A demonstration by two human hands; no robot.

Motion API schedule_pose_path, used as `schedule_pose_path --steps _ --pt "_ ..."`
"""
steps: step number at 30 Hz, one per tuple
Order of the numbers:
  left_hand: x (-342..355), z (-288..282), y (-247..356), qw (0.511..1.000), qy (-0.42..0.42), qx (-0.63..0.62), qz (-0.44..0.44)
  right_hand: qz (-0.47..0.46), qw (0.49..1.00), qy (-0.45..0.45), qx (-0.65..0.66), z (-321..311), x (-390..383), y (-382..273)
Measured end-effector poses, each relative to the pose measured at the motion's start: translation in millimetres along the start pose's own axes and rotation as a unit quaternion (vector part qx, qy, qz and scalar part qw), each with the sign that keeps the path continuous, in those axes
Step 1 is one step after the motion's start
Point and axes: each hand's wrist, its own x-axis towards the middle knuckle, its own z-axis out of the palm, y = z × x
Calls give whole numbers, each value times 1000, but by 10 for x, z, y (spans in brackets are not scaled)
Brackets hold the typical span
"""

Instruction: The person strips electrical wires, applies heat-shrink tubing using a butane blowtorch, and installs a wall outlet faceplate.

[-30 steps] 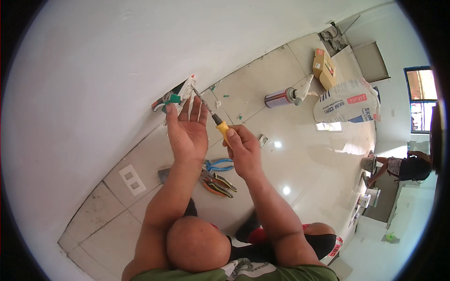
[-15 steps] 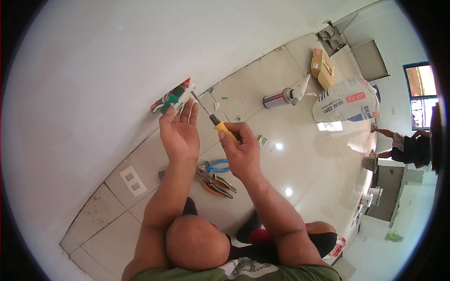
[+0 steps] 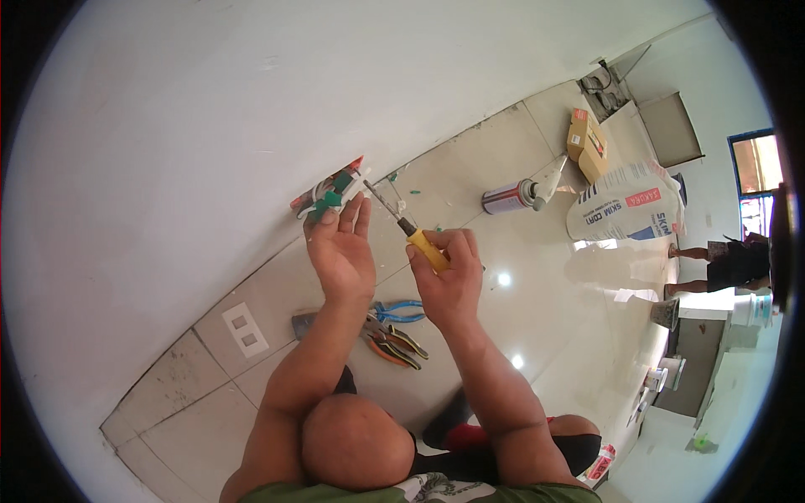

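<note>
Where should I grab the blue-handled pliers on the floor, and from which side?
Best by the blue handles, coming in from the person's right. They reach toward that side along the floor tiles, while the head end points left, toward the left forearm. The right hand seems better placed, but it holds the yellow-handled screwdriver.

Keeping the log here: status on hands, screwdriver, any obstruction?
Right hand gripping yellow-handled, metal-shafted screwdriver; tip near small white piece by smooth white wall. Left hand at bright green piece, grip unclear. Screwdriver's visible shaft unobstructed.
</note>
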Motion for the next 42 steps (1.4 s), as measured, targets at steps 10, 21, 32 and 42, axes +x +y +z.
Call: schedule_pose_path --steps 10,21,32,42 --pt "7 -70 -15 1000 -17 0 12 137 984 -105 45 -83 106 -19" --pt "-124 27 -2 998 35 -21 -39 282 916 -238 160 -244 309 -71" --pt "-101 93 60 984 -14 -40 -172 248 913 -268 180 -207 286 -94" --pt "-274 281 216 933 -124 145 -306 273 876 -368 151 -412 470 -333"
